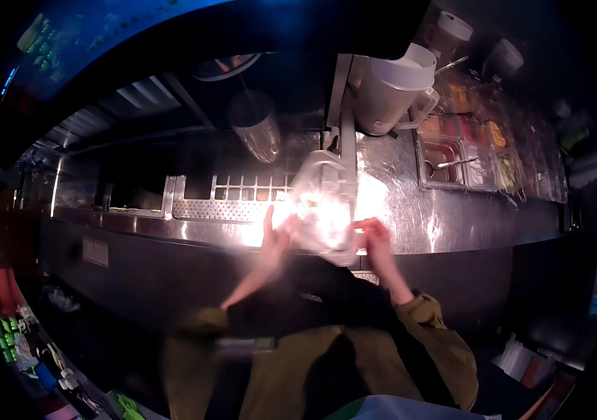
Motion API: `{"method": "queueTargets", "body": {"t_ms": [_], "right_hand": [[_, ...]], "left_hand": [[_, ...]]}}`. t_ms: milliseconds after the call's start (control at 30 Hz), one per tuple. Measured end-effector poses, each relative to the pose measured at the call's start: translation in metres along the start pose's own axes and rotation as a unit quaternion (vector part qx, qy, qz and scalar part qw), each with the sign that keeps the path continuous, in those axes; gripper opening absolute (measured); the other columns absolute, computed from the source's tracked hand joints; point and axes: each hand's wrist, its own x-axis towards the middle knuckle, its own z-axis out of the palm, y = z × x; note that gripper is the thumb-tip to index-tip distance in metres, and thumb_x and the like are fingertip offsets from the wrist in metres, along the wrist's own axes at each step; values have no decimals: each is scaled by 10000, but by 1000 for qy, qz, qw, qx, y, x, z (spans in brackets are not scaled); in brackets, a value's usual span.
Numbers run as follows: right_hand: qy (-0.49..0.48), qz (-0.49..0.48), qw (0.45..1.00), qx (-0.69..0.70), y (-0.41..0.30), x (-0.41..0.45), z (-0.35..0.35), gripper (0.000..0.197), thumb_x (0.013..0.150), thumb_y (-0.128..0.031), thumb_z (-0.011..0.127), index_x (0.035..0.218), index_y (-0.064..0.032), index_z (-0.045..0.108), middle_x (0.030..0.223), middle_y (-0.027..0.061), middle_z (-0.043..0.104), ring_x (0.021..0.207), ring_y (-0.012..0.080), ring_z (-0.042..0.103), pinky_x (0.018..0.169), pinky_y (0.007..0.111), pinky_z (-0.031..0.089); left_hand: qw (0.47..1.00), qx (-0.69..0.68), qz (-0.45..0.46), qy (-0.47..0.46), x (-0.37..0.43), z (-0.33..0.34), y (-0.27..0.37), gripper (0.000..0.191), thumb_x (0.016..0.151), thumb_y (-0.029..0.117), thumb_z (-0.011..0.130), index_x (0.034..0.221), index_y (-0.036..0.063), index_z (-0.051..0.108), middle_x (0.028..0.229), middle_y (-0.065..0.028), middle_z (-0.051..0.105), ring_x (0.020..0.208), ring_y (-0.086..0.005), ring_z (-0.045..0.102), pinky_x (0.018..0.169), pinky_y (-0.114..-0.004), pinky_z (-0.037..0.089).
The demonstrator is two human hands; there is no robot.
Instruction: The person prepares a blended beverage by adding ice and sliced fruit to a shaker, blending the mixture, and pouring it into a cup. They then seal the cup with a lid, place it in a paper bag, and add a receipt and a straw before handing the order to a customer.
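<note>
My left hand is at the left side of a clear plastic container, with one finger raised. My right hand is at the container's right side, its fingers bent near the rim. The container stands tilted over the front edge of a stainless steel counter. Strong glare and motion blur hide what the fingers touch and whether anything lies inside the container. Left of it, a perforated metal drip tray is set into the counter.
A large lidded pitcher stands at the back right. Beyond it are clear tubs of cut food, one holding a metal utensil. A clear cup-like vessel is above the back of the drip tray. A dark overhead panel crosses the top.
</note>
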Motion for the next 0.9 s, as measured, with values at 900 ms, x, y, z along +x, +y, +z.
{"method": "queueTargets", "body": {"t_ms": [900], "right_hand": [[316,-357,651,-590,-22,177,41,301,752,-280,656,744,-8,530,692,124,558,614,261,560,532,350,444]], "left_hand": [[846,497,66,179,66,-261,156,520,760,16,480,1260,72,345,1037,-208,572,956,-335,563,819,-366,434]]}}
